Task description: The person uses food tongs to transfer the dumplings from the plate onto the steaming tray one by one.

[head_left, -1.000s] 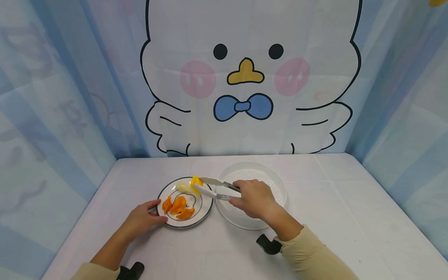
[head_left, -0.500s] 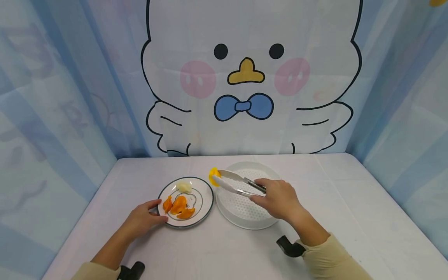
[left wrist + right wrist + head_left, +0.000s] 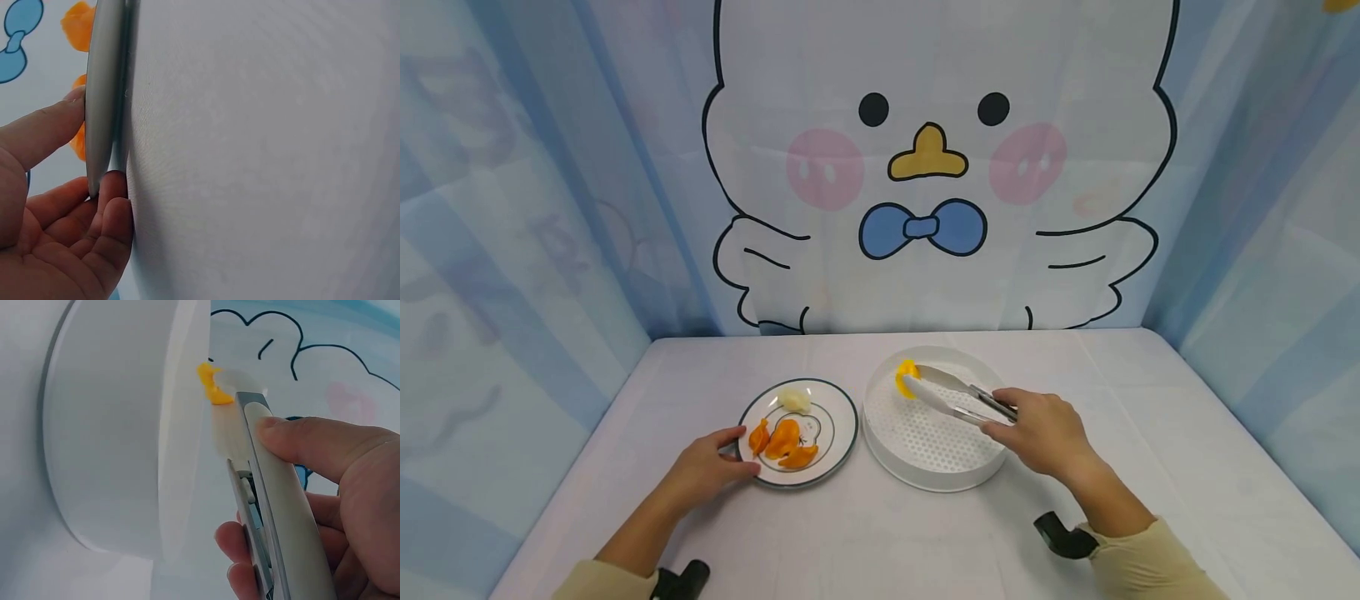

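Observation:
My left hand (image 3: 709,467) holds the near left rim of a white plate (image 3: 838,442) with a dark edge line; in the left wrist view the thumb and fingers (image 3: 115,219) are at its rim. Several curled orange pieces (image 3: 784,437) and one pale, translucent piece (image 3: 794,401) lie on the plate. With my right hand (image 3: 1047,429) I grip metal tongs (image 3: 951,390) with pale tips. Pinched between those tips is a curved, glossy yellow piece (image 3: 906,379), above the far left part of a round white tray (image 3: 955,477) with a perforated floor.
Plate and tray stand side by side on a white-covered table (image 3: 880,542). A curtain (image 3: 925,283) with a cartoon bird rises behind the table, and blue-white drapes (image 3: 512,250) flank it. Black wrist mounts (image 3: 1066,537) sit at both sleeves.
My right hand has moved right with the tongs, carrying the yellow piece from the plate across to above the perforated tray. The left hand and the plate have stayed put.

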`<action>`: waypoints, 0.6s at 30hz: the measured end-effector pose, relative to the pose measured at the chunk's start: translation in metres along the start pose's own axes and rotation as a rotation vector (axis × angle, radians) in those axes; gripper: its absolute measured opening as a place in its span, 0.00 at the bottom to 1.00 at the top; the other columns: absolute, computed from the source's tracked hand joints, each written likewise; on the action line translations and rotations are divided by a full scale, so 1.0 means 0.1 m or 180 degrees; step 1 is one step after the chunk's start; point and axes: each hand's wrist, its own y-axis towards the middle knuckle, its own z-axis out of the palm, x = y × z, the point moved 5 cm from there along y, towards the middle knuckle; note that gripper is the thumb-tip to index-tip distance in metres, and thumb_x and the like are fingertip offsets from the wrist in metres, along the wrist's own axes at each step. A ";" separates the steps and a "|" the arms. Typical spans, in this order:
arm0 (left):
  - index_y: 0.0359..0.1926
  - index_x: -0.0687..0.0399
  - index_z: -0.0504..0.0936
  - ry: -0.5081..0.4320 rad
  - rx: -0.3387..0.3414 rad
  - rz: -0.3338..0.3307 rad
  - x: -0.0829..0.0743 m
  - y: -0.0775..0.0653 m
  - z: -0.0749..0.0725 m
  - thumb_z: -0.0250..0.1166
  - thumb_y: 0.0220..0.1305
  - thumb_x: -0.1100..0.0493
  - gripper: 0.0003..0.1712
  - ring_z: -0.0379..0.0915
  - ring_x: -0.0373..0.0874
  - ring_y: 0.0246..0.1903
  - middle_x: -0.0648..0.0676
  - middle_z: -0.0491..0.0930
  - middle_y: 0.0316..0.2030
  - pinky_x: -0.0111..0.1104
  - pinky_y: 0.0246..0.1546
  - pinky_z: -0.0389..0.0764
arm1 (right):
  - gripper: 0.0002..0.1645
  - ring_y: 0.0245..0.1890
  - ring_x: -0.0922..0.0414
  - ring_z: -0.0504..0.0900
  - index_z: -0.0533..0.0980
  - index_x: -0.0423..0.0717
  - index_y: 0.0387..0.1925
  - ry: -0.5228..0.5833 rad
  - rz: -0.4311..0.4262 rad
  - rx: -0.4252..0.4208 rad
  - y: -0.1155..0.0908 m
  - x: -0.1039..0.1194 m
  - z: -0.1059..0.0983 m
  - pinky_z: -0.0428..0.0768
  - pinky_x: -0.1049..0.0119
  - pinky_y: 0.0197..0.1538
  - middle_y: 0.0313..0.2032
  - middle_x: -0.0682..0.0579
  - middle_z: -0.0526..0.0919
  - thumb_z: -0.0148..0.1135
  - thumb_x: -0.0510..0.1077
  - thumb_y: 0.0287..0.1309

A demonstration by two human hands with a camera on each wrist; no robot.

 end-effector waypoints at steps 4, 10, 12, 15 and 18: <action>0.72 0.61 0.66 0.0002 0.0007 -0.0008 0.01 0.00 0.00 0.76 0.56 0.49 0.47 0.72 0.54 0.44 0.64 0.77 0.53 0.50 0.51 0.79 | 0.28 0.39 0.43 0.83 0.81 0.38 0.54 0.0001 0.0011 0.0000 -0.01 -0.08 0.02 0.78 0.50 0.36 0.43 0.41 0.87 0.70 0.52 0.56; 0.72 0.61 0.66 0.0010 0.0009 0.0015 0.02 0.01 -0.01 0.76 0.56 0.49 0.48 0.71 0.54 0.44 0.64 0.77 0.52 0.51 0.51 0.78 | 0.28 0.38 0.44 0.83 0.81 0.38 0.54 -0.0009 0.0051 0.0019 0.03 -0.14 0.05 0.78 0.51 0.36 0.43 0.41 0.86 0.70 0.51 0.56; 0.72 0.61 0.66 0.0014 0.0011 0.0024 0.02 0.02 -0.01 0.76 0.56 0.48 0.48 0.71 0.54 0.44 0.64 0.77 0.52 0.50 0.51 0.78 | 0.28 0.37 0.45 0.83 0.81 0.37 0.54 -0.0019 0.0071 0.0046 0.05 -0.16 0.06 0.78 0.52 0.35 0.44 0.40 0.86 0.70 0.51 0.57; 0.72 0.61 0.66 0.0004 0.0011 0.0016 0.02 0.03 0.00 0.76 0.56 0.48 0.48 0.72 0.54 0.44 0.63 0.77 0.51 0.50 0.50 0.78 | 0.29 0.36 0.47 0.82 0.80 0.36 0.54 -0.0043 0.0109 0.0087 0.09 -0.17 0.08 0.78 0.53 0.35 0.44 0.40 0.86 0.69 0.51 0.57; 0.72 0.61 0.66 -0.0013 0.0012 -0.0004 0.03 0.03 0.00 0.77 0.55 0.48 0.48 0.72 0.54 0.44 0.63 0.78 0.50 0.49 0.49 0.79 | 0.30 0.36 0.47 0.81 0.80 0.36 0.55 -0.0072 0.0133 0.0121 0.13 -0.18 0.10 0.78 0.53 0.35 0.45 0.40 0.86 0.69 0.52 0.58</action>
